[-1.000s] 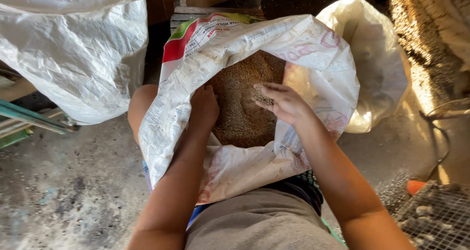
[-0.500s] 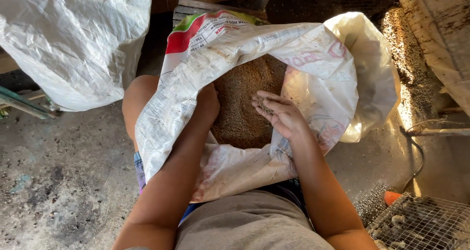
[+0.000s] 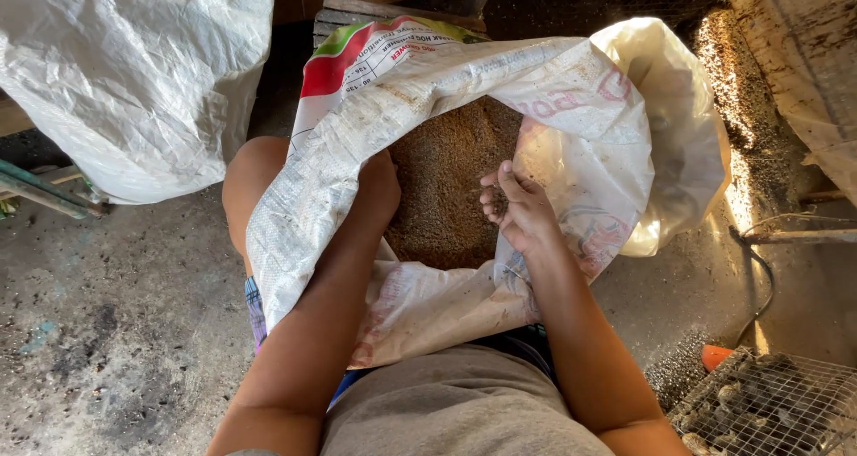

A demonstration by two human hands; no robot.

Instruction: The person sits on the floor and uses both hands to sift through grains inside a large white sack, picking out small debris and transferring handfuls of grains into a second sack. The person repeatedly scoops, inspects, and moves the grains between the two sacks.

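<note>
Right hand [image 3: 518, 208] has drawn back toward the near rim of the sack [image 3: 464, 81], fingers curled around a pinch of brown feed [image 3: 444, 184]. Left hand [image 3: 377, 193] clenches the sack's folded left edge, holding the mouth open against the knee. White woven sack, red and green printed panel up top; another white bag [image 3: 134, 72] sits left, wire cage [image 3: 768, 407] crowds lower right.

Left hand [image 3: 379, 191]: fingers tucked behind the printed white woven feed sack [image 3: 357, 153]; grip unseen.
Right hand [image 3: 518, 211]: cupped palm faces away; possibly holds grain.
Plain white woven sack [image 3: 134, 72]: cut off top-left.
Wire mesh cage [image 3: 768, 407]: cropped; contents unclear.
</note>
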